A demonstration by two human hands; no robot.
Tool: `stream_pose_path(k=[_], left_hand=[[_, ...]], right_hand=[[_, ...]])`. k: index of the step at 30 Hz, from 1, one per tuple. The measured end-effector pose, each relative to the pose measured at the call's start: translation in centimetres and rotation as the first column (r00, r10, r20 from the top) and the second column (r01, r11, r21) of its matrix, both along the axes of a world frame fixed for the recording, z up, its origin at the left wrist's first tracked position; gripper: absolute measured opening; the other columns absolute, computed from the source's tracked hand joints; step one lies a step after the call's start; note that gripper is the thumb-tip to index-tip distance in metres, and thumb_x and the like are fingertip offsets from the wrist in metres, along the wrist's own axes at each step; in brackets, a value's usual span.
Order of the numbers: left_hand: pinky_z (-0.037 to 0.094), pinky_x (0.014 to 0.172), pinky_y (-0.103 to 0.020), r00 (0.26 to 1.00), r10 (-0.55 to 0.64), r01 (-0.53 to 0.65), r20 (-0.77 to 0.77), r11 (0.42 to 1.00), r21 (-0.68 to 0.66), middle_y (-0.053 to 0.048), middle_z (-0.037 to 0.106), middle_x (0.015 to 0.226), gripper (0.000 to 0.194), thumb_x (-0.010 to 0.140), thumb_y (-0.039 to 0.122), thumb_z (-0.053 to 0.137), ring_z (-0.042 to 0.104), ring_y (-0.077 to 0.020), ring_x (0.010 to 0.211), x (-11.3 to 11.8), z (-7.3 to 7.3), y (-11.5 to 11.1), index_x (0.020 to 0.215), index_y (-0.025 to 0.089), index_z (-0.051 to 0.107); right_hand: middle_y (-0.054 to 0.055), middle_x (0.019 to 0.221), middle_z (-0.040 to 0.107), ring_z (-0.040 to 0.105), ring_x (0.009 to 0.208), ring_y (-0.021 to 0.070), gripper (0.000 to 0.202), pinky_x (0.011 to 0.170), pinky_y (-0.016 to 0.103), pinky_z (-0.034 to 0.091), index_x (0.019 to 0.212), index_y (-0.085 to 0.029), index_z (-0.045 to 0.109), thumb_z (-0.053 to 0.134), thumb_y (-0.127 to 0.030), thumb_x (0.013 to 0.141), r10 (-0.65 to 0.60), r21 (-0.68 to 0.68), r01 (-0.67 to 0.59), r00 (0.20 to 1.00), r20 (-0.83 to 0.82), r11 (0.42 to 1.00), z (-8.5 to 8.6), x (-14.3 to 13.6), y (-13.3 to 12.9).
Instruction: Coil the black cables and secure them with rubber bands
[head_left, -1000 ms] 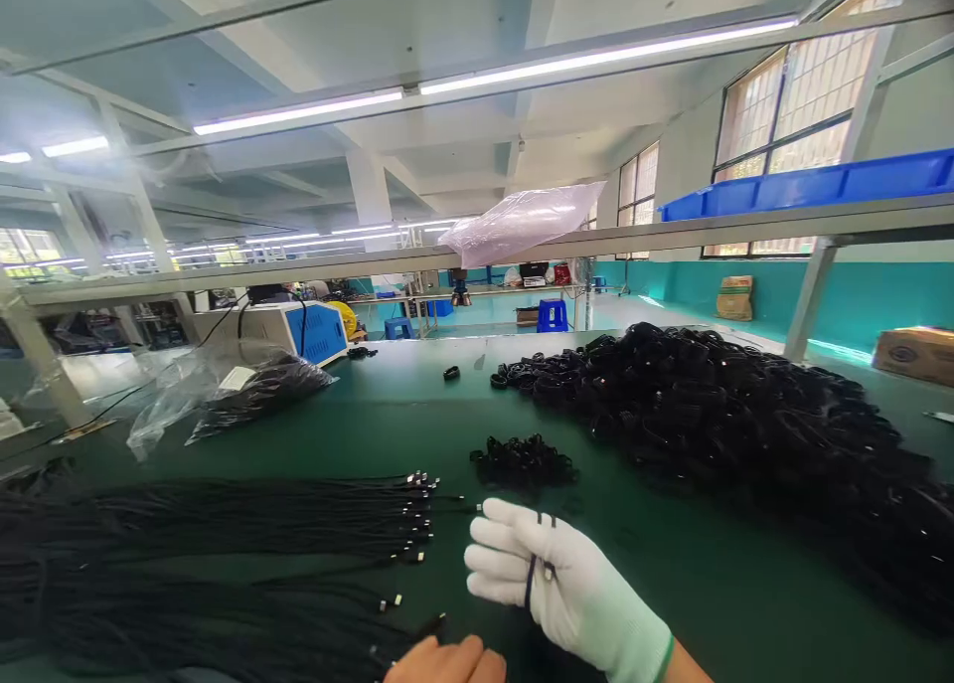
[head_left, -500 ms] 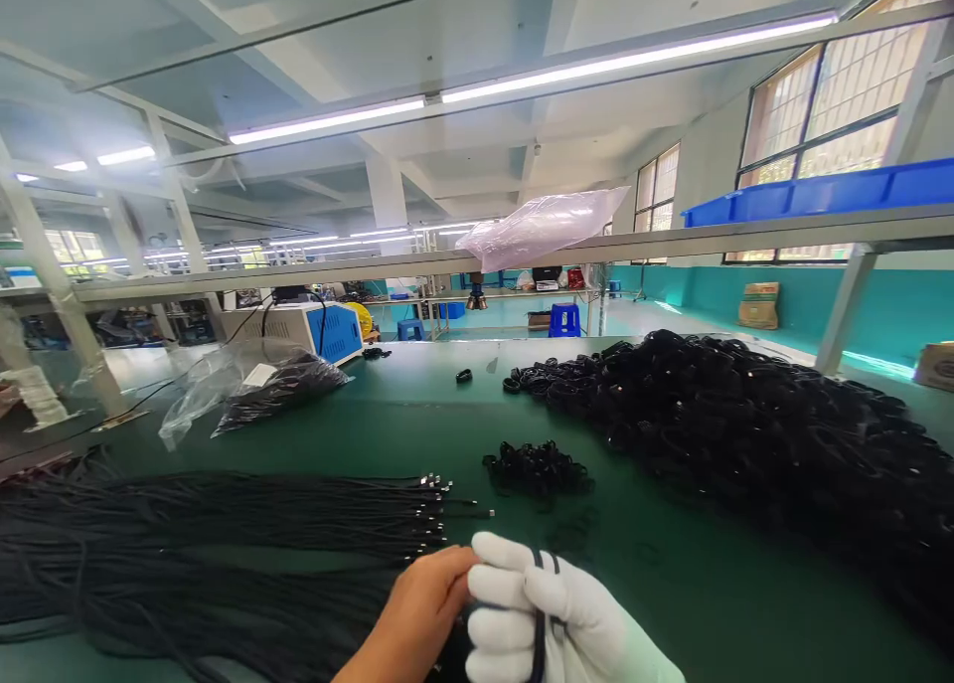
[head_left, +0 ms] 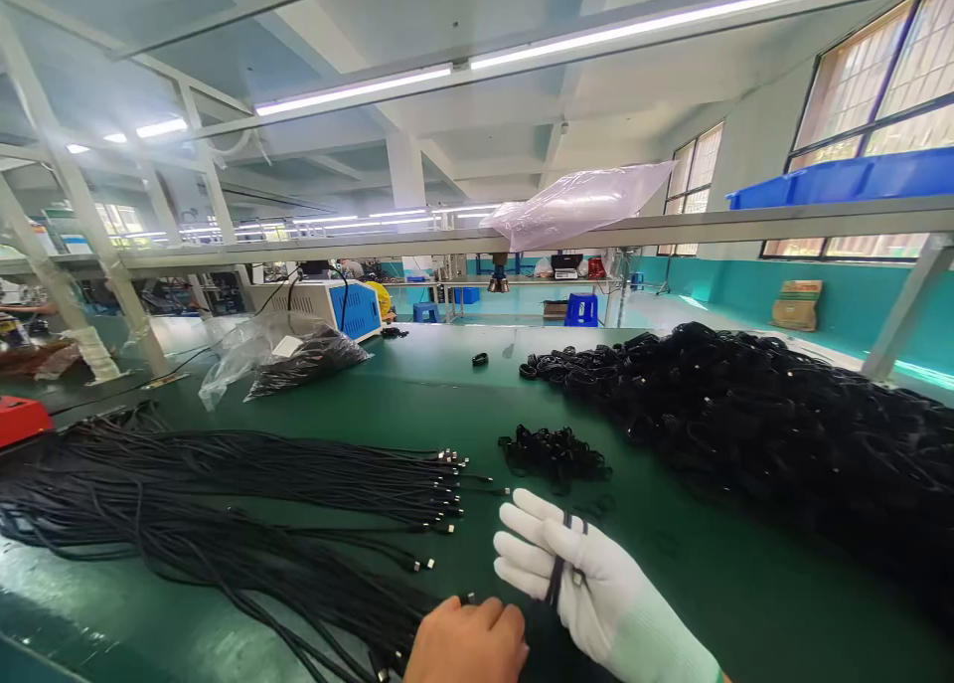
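Across the green table (head_left: 462, 405) the biggest mass is the heap (head_left: 760, 425) of coiled black cables on our right, running from mid-table to the far right edge. Next comes the spread of loose cables (head_left: 224, 494) on our left, their metal plugs fanned toward the centre. Between the two lies a small clump of black bands (head_left: 556, 451), just beyond our fingertips. Our right hand (head_left: 588, 584), in a white glove, hovers low over the table with fingers loosely spread, and a dark band (head_left: 562, 559) is looped around them. Our bare left hand (head_left: 468, 643) rests at the bottom edge, fingers curled down onto the near cable ends; we cannot tell whether it pinches one, since the frame cuts it off. What could go wrong, in our judgement: the band may slip off the glove if the fingers close, and pulling one cable from so tangled a spread could drag its neighbours off the near edge. Against half a second ago, the left hand has dropped away from the glove, where it was touching the fingers, and now sits down on the cables; the right hand has opened out, and our view has swung left, bringing a red object (head_left: 21, 420) into sight.
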State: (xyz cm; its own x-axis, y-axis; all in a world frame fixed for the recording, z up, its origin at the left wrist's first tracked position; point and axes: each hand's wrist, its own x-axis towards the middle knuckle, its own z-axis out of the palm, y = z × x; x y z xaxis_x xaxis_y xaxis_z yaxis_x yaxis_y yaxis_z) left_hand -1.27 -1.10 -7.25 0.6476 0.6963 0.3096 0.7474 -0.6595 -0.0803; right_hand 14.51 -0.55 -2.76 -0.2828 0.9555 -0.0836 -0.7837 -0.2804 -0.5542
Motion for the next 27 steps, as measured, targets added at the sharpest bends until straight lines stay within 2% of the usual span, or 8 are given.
stream_pose_path(k=[3, 5, 9, 11, 15, 18, 22, 27], left_hand=[[0.035, 0.056, -0.022, 0.997, -0.072, 0.071, 0.022, 0.997, 0.010, 0.001, 0.064, 0.065, 0.019, 0.089, 0.025, 0.051, 0.058, -0.0124, 0.055, -0.5, 1.6, 0.2, 0.073, 0.020, 0.058], [0.035, 0.057, -0.023, 0.985, -0.172, 0.173, 0.029, 0.985, -0.019, 0.002, 0.065, 0.066, 0.019, 0.084, 0.033, 0.060, 0.058, -0.0131, 0.059, -1.2, 3.8, 0.7, 0.071, 0.020, 0.059], [0.035, 0.062, -0.022, 0.957, -0.227, 0.268, 0.179, 0.930, -0.252, 0.006, 0.065, 0.069, 0.026, 0.066, 0.040, 0.079, 0.056, -0.0107, 0.062, -2.6, 7.8, 2.5, 0.071, 0.021, 0.063], [0.036, 0.061, -0.019, 0.936, -0.158, 0.284, 0.316, 0.868, -0.408, 0.006, 0.065, 0.068, 0.023, 0.063, 0.034, 0.082, 0.055, -0.0097, 0.063, -2.7, 8.1, 3.5, 0.070, 0.020, 0.065], [0.041, 0.062, -0.019, 0.844, -0.016, 0.376, 0.536, 0.731, -0.570, 0.002, 0.066, 0.070, 0.015, 0.075, 0.030, 0.071, 0.058, -0.0119, 0.067, -2.0, 5.8, 4.8, 0.071, 0.016, 0.067], [0.042, 0.075, -0.024, 0.878, -0.034, 0.295, 0.477, 0.824, -0.483, 0.001, 0.068, 0.078, 0.023, 0.088, 0.025, 0.048, 0.059, -0.0135, 0.074, -2.1, 4.3, 5.1, 0.079, 0.018, 0.068], [0.041, 0.078, -0.029, 0.972, 0.100, -0.027, 0.214, 0.946, -0.324, 0.000, 0.066, 0.081, 0.028, 0.091, 0.020, 0.037, 0.061, -0.0165, 0.076, -3.3, 3.2, 4.3, 0.083, 0.022, 0.064], [0.039, 0.064, -0.026, 0.992, 0.012, -0.007, 0.126, 0.999, -0.037, 0.000, 0.064, 0.074, 0.023, 0.088, 0.015, 0.038, 0.060, -0.0151, 0.064, -2.5, 0.5, 1.1, 0.078, 0.022, 0.058]], right_hand=[[0.010, 0.102, 0.066, 0.064, 0.088, 0.0232, 0.051, 0.088, 0.042, 0.043, 0.110, -0.015, 0.058, 0.080, -0.026, 0.066, -0.002, -0.016, 0.003, 0.995, 0.100, 1.000, -0.3, -0.1, -0.5], [0.009, 0.093, 0.067, 0.063, 0.084, 0.0201, 0.046, 0.083, 0.036, 0.044, 0.106, -0.013, 0.061, 0.080, -0.028, 0.066, 0.131, 0.046, -0.141, 0.976, 0.176, 0.989, -0.6, -0.3, -0.9], [0.008, 0.083, 0.061, 0.058, 0.075, 0.0161, 0.037, 0.078, 0.032, 0.039, 0.095, -0.006, 0.063, 0.075, -0.030, 0.070, 0.539, 0.173, -0.572, 0.817, 0.203, 0.802, -1.4, -0.9, -1.3], [0.005, 0.077, 0.055, 0.051, 0.067, 0.0108, 0.030, 0.069, 0.026, 0.035, 0.088, -0.006, 0.060, 0.075, -0.024, 0.069, 0.620, 0.183, -0.633, 0.774, 0.129, 0.752, -2.2, -1.1, -1.2], [-0.005, 0.063, 0.037, 0.032, 0.053, 0.0045, 0.030, 0.054, 0.020, 0.021, 0.075, -0.013, 0.050, 0.077, -0.012, 0.061, 0.701, 0.160, -0.686, 0.710, -0.069, 0.710, -2.9, -1.7, -0.9], [-0.008, 0.060, 0.038, 0.031, 0.049, 0.0037, 0.030, 0.053, 0.021, 0.024, 0.082, -0.013, 0.055, 0.078, -0.013, 0.063, 0.602, 0.189, -0.576, 0.786, -0.140, 0.795, -2.1, -1.6, -0.9], [0.002, 0.087, 0.066, 0.058, 0.069, 0.0108, 0.038, 0.078, 0.033, 0.044, 0.105, -0.016, 0.062, 0.076, -0.019, 0.070, 0.225, 0.104, -0.210, 0.960, -0.165, 0.972, -0.6, -0.3, -0.4], [0.014, 0.118, 0.063, 0.060, 0.106, 0.0294, 0.048, 0.099, 0.047, 0.039, 0.107, -0.012, 0.064, 0.081, -0.023, 0.064, 0.024, -0.010, -0.024, 0.998, -0.064, 1.000, -0.7, 0.8, 0.5]])
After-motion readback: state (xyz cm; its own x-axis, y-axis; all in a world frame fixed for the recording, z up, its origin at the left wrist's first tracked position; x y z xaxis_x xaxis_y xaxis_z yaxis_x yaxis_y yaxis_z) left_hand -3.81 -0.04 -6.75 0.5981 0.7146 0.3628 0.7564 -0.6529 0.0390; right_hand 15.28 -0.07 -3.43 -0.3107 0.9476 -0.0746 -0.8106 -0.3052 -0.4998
